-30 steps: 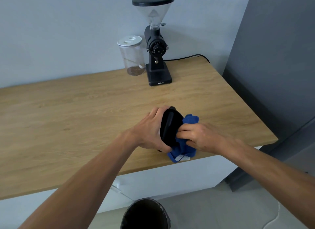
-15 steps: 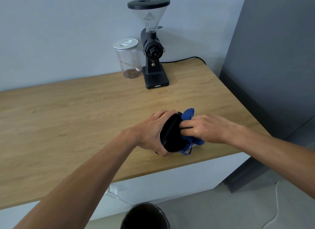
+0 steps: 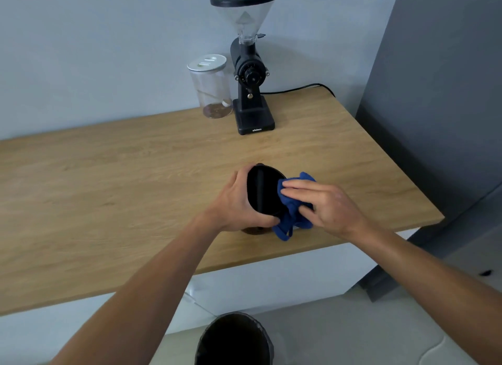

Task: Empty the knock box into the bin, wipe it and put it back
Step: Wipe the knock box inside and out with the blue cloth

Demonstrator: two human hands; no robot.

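A round black knock box (image 3: 262, 192) with a bar across its mouth is tipped on its side over the wooden counter (image 3: 108, 180), opening facing me. My left hand (image 3: 235, 204) grips its left wall. My right hand (image 3: 323, 204) presses a blue cloth (image 3: 290, 218) against the box's right rim, fingers flat on the cloth. Part of the cloth hangs down below the box. The dark bin (image 3: 235, 340) stands on the floor below the counter's front edge.
A black coffee grinder (image 3: 250, 74) with a clear hopper stands at the back of the counter, its cable running right. A clear jar (image 3: 210, 86) with a white lid sits to its left. A grey cabinet (image 3: 440, 93) borders the counter's right side.
The box has turned so its opening faces me more. My right hand has slid the cloth along the box's right rim, from its lower edge up to the side.
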